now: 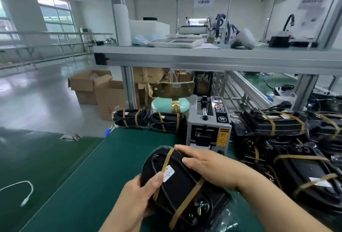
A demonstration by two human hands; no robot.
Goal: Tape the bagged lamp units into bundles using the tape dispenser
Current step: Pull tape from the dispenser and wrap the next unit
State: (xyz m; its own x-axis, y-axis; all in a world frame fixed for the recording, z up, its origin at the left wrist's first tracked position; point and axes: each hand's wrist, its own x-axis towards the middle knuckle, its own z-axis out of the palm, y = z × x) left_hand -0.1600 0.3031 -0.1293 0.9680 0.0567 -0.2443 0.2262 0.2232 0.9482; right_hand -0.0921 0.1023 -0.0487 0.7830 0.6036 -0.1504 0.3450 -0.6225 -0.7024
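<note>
A black bagged lamp unit [177, 191] with two brown tape bands and a white label lies tilted on the green table [88, 185], in front of me. My left hand [138, 196] grips its near left edge, thumb on the tape by the label. My right hand [209, 167] lies flat over its upper right side, fingers straight along the far end. The grey tape dispenser [209, 130] stands just behind the unit.
Taped black bundles are piled at the right [296, 148] and two lie at the table's far edge [149, 120]. A white cable [26, 191] lies on the left table. A green stool [170, 104] and cardboard boxes [100, 91] stand beyond.
</note>
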